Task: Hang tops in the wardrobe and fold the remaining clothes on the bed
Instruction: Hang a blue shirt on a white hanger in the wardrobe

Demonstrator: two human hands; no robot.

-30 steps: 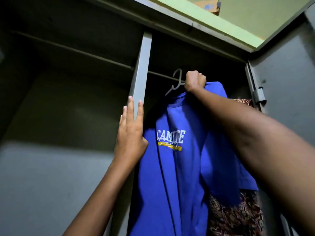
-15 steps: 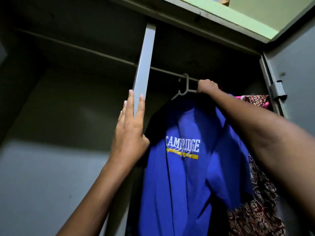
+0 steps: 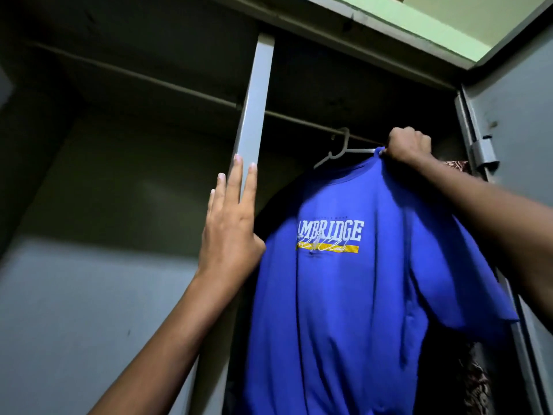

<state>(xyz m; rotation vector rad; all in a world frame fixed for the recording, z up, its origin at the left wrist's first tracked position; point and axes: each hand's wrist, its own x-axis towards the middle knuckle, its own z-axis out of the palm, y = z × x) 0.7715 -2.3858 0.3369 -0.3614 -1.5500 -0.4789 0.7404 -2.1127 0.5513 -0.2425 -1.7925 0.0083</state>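
Nearest the camera, the left hand (image 3: 230, 235) lay flat and open against the grey metal centre post of the wardrobe (image 3: 253, 115), fingers straight and pointing up the post, holding nothing – it looked to be steadying the person. Just beside it on the right hung the bright blue cotton T-shirt with white and yellow lettering across the chest (image 3: 344, 295), its body falling out of the bottom of the view. Higher and farther in, the right hand (image 3: 408, 145) was curled tight round the shirt's shoulder and the end of the pale wire-thin hanger (image 3: 338, 152) beneath it. The hanger's hook sat at the thin dark rail (image 3: 299, 119) that runs across the wardrobe, though from below I could not tell whether it had fully caught or merely lay against it. Behind the shirt, at the right edge, a dark red patterned cloth (image 3: 478, 378) hung by the open grey door (image 3: 514, 121).

The risk, as I judged it: if the hook was only resting on the rail, letting go would drop hanger and shirt together. The grip was also all on one shoulder – a tug there could tilt the hanger and slide the shirt off its far arm
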